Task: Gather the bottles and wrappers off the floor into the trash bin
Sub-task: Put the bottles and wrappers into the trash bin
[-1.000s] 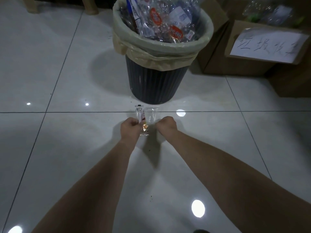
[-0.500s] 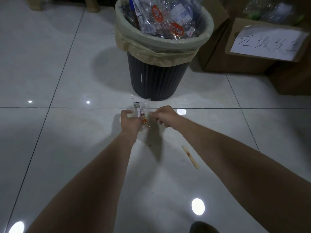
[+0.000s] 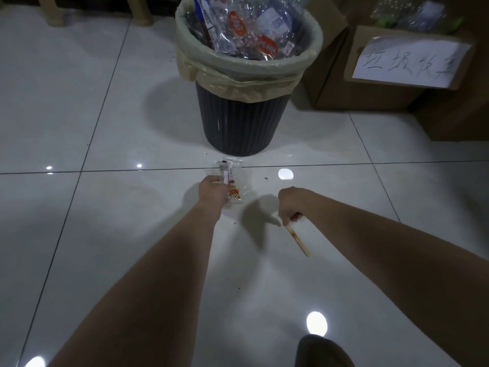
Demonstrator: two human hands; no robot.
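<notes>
My left hand (image 3: 213, 190) grips a clear plastic wrapper (image 3: 234, 181) with red and orange print, held just above the white tiled floor. My right hand (image 3: 290, 203) is lower and to the right, its fingertips pinching the near end of a flat wooden ice-pop stick (image 3: 298, 240) that lies on the floor. The dark ribbed trash bin (image 3: 242, 120) with a pale bag liner stands straight ahead, heaped with clear wrappers and bottles.
Cardboard boxes (image 3: 375, 64) stand right of the bin, one with a white handwritten paper sign. Two beige furniture legs (image 3: 54, 11) are at the far left. A dark shoe tip (image 3: 322, 352) shows at the bottom edge. Glossy floor tiles spread all around.
My right hand left the wrapper and moved down and right to the wooden stick. My left hand keeps hold of the wrapper.
</notes>
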